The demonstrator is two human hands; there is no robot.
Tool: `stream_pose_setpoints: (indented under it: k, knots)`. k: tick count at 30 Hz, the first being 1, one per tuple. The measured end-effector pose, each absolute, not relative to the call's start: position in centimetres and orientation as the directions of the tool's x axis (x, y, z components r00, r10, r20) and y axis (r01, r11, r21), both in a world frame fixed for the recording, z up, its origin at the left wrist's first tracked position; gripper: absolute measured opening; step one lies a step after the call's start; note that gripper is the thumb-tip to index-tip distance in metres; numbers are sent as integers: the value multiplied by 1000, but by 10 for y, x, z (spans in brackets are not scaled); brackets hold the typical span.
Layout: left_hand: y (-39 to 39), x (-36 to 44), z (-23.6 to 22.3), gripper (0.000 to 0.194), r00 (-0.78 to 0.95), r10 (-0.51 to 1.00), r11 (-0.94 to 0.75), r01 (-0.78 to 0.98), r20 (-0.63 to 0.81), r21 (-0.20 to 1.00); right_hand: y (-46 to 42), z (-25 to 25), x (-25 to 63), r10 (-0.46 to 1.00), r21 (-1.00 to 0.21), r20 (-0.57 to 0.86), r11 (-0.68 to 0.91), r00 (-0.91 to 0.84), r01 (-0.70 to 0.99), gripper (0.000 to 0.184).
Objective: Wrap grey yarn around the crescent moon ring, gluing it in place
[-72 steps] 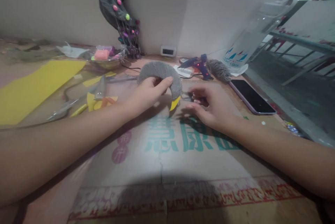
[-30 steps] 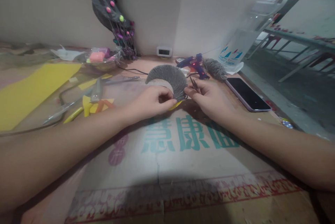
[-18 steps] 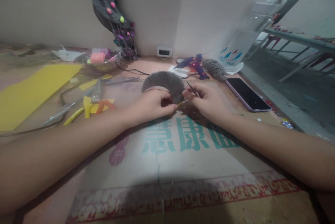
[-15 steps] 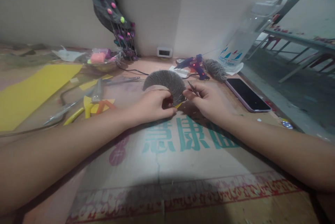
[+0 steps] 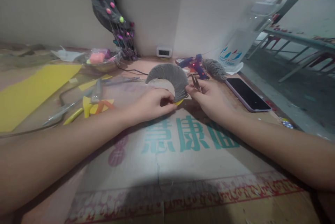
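A crescent shape wrapped in grey yarn (image 5: pixel 172 75) stands tilted up above the cardboard, with a yellow strip at its lower tip. My left hand (image 5: pixel 155 103) is closed on the crescent's lower part from the left; the thumb and fingertips curl together there. My right hand (image 5: pixel 209 96) holds small dark tweezers (image 5: pixel 195 82), whose two points face up and away from the crescent. Its thumb and fingertip pinch right at the crescent's right edge. Whether they grip a strand of yarn is too small to make out.
Behind lie a blue glue gun (image 5: pixel 195 64) and a grey yarn bundle (image 5: pixel 215 69). A phone (image 5: pixel 248 95) and a plastic bottle (image 5: pixel 237 47) are at the right. Scissors (image 5: pixel 98 93) and yellow sheets (image 5: pixel 36 91) lie left. A decorated grey crescent (image 5: pixel 104 4) hangs on the wall.
The crescent has risen slightly and turned, showing more of its pale inner side. The tweezers in my right hand have swung round, so both points now show apart.
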State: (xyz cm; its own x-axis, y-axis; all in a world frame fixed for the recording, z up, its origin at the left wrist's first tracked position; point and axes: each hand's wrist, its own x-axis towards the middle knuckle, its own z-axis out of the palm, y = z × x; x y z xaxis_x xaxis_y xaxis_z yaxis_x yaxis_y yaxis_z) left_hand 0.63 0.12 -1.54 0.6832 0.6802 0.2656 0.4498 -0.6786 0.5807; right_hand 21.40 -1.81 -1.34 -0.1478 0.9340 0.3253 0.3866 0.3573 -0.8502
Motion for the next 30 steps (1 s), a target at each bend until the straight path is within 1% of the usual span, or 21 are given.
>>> stream_pose_setpoints:
  k: [2,5,10,13,16,19,21,22,24,26,28,30]
  knots:
    - [1,6,-15,23,676,679,-673,418,286,611,-16,-15,214,935,-874,320,353,-150,335,23]
    - [0,6,-14,27,653,698,-652,411,294,637,-14,-16,215,928,-873,331,370,-171,318,21]
    - [1,4,-15,26,665,678,-671,387,313,633,-15,-15,214,918,-869,342,391,-201,304,20]
    - [1,3,-14,26,700,627,-711,335,341,619,-15,-16,215,936,-911,292,335,-199,242,29]
    - [1,3,-13,24,722,596,-728,301,351,615,-13,-19,216,955,-962,208,239,-213,130,41]
    - [1,3,-14,27,698,628,-709,333,343,621,-11,-23,217,951,-978,187,203,-245,45,45]
    - [2,3,-15,32,647,678,-681,375,349,629,-10,-25,217,943,-982,180,191,-280,11,46]
    - [3,3,-16,34,618,710,-650,390,338,652,-10,-25,216,939,-983,172,182,-296,5,46]
    - [3,3,-17,39,584,769,-554,403,261,729,-11,-24,215,936,-985,154,171,-316,27,45]
    - [1,2,-17,44,581,800,-449,417,148,790,-13,-22,213,935,-978,142,183,-325,98,42]
    - [-2,3,-14,47,563,822,-393,463,79,795,-16,-19,213,935,-950,178,244,-307,194,38]
    - [-5,4,-10,49,493,866,-379,530,88,759,-19,-18,214,918,-884,292,366,-269,292,37]
